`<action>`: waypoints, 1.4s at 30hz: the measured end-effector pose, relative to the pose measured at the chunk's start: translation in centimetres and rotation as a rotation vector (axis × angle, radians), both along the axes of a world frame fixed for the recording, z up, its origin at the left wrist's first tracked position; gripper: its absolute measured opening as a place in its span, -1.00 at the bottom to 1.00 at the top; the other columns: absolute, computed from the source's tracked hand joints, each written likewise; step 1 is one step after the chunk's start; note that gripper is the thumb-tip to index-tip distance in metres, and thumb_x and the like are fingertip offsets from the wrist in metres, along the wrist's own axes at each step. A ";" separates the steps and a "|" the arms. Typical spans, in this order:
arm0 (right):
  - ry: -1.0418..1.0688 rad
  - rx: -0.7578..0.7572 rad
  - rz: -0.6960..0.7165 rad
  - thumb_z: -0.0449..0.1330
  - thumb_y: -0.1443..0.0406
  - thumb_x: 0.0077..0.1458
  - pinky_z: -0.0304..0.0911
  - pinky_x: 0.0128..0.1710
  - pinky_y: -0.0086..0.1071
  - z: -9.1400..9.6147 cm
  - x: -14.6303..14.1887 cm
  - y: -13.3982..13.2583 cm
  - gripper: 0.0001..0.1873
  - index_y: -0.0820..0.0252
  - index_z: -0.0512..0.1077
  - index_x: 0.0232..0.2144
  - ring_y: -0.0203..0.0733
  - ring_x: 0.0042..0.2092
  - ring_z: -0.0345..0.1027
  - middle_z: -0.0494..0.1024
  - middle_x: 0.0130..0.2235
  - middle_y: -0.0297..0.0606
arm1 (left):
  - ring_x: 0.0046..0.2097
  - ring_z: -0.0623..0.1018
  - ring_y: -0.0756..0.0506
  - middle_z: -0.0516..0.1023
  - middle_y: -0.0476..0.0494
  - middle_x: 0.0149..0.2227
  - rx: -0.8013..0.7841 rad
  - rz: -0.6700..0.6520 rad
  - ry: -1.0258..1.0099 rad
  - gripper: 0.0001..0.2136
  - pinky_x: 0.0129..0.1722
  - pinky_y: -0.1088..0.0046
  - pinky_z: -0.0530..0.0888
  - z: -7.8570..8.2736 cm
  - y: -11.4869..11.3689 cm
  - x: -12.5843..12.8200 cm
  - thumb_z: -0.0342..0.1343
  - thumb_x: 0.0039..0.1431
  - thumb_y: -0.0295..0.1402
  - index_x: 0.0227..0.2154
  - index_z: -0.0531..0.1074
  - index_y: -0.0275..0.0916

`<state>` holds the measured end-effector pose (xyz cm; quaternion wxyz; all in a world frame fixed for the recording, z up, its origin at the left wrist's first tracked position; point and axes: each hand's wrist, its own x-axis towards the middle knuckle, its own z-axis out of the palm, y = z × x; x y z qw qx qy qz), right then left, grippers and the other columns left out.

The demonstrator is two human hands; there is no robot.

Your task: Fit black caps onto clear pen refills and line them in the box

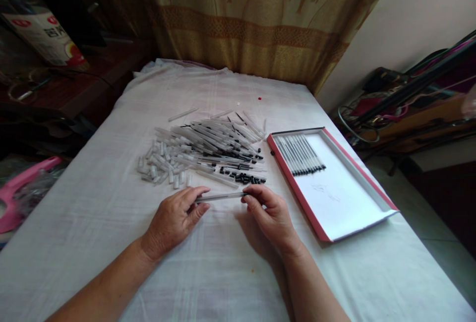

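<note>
Holding a translucent pen [225,196] crosswise, pinched at one end in the left hand [173,219] and at the dark end in the right hand [270,217], just short of the loose pen barrels [210,136]. Best, probably, to brace with the left and push straight along the barrel, never sideways.

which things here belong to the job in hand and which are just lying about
Likely the job:
clear pen barrel, between left hand and right hand
heap of clear barrels
clear caps
small black plugs
shallow box with its row of pens

Likely just lying about:
labelled jar, left
pink handle, left
red speck on the cloth
</note>
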<state>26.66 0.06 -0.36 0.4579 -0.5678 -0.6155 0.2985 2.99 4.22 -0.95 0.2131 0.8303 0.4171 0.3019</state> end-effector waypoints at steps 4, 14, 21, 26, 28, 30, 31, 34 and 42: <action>0.016 -0.009 -0.002 0.18 0.29 0.14 0.34 -0.37 -0.42 -0.1 0.0 0.0 -0.89 0.13 0.50 -0.28 -0.25 -0.38 0.46 0.59 -0.36 -0.28 | -0.40 0.57 -0.03 0.57 -0.05 -0.45 -0.005 -0.002 -0.003 -0.68 -0.37 0.52 0.45 0.3 0.2 -0.1 -0.07 0.35 -0.16 -0.38 0.48 -0.19; 0.072 -0.034 -0.004 0.18 0.28 0.15 0.32 -0.40 -0.42 -0.3 -0.1 0.1 -0.89 0.15 0.50 -0.28 -0.27 -0.41 0.41 0.57 -0.39 -0.29 | -0.34 0.60 -0.05 0.62 -0.07 -0.33 -0.006 -0.013 0.023 -0.69 -0.32 0.50 0.47 0.1 0.2 -0.2 -0.06 0.33 -0.12 -0.23 0.49 -0.19; 0.111 -0.060 -0.004 0.20 0.28 0.13 0.30 -0.42 -0.44 -0.3 -0.2 0.0 -0.89 0.14 0.51 -0.29 -0.27 -0.41 0.41 0.57 -0.39 -0.30 | -0.41 0.53 -0.03 0.53 -0.01 -0.43 -0.026 0.046 0.001 -0.75 -0.39 0.51 0.42 0.2 0.2 -0.2 0.05 0.27 -0.12 -0.31 0.45 -0.21; 0.212 -0.082 -0.024 0.21 0.27 0.13 0.28 -0.48 -0.47 -0.4 -0.1 0.0 -0.88 0.14 0.50 -0.27 -0.31 -0.48 0.36 0.57 -0.43 -0.33 | -0.32 0.56 -0.05 0.57 -0.07 -0.36 0.021 -0.055 0.060 -0.71 -0.31 0.49 0.43 0.2 0.2 -0.2 -0.07 0.35 -0.17 -0.25 0.50 -0.20; 0.242 -0.093 -0.031 0.21 0.26 0.13 0.28 -0.49 -0.47 -0.4 -0.1 -0.1 -0.88 0.14 0.50 -0.27 -0.32 -0.49 0.35 0.57 -0.43 -0.32 | -0.37 0.54 -0.03 0.54 -0.04 -0.44 0.030 -0.078 0.074 -0.66 -0.35 0.50 0.40 0.2 0.2 -0.2 -0.12 0.38 -0.20 -0.38 0.49 -0.20; 0.256 -0.102 -0.031 0.22 0.26 0.13 0.28 -0.49 -0.47 -0.4 -0.1 -0.1 -0.88 0.15 0.50 -0.27 -0.33 -0.49 0.35 0.57 -0.44 -0.32 | -0.40 0.52 -0.02 0.51 -0.03 -0.46 0.018 -0.051 0.062 -0.68 -0.39 0.51 0.38 0.2 0.3 -0.2 -0.08 0.36 -0.18 -0.41 0.46 -0.21; 0.261 -0.104 -0.032 0.22 0.26 0.12 0.28 -0.49 -0.47 -0.4 -0.1 -0.1 -0.88 0.15 0.50 -0.27 -0.33 -0.49 0.35 0.57 -0.44 -0.32 | -0.41 0.51 -0.02 0.51 -0.02 -0.46 0.006 -0.029 0.054 -0.69 -0.40 0.51 0.38 0.2 0.3 -0.2 -0.05 0.34 -0.16 -0.40 0.45 -0.21; 0.285 -0.114 -0.042 0.23 0.27 0.11 0.28 -0.50 -0.47 -0.4 -0.2 -0.1 -0.87 0.16 0.50 -0.27 -0.33 -0.50 0.35 0.57 -0.45 -0.32 | -0.41 0.51 -0.03 0.52 -0.03 -0.42 -0.023 0.006 0.058 -0.71 -0.40 0.50 0.40 0.1 0.2 -0.3 0.02 0.29 -0.10 -0.35 0.44 -0.21; 0.349 -0.133 -0.075 0.24 0.24 0.08 0.27 -0.55 -0.48 -0.1 -0.3 0.0 -0.85 0.17 0.50 -0.29 -0.33 -0.52 0.35 0.56 -0.47 -0.32 | -0.36 0.57 -0.05 0.58 -0.05 -0.40 0.051 -0.051 0.075 -0.72 -0.34 0.48 0.42 -0.2 0.3 -0.2 -0.05 0.35 -0.19 -0.32 0.50 -0.20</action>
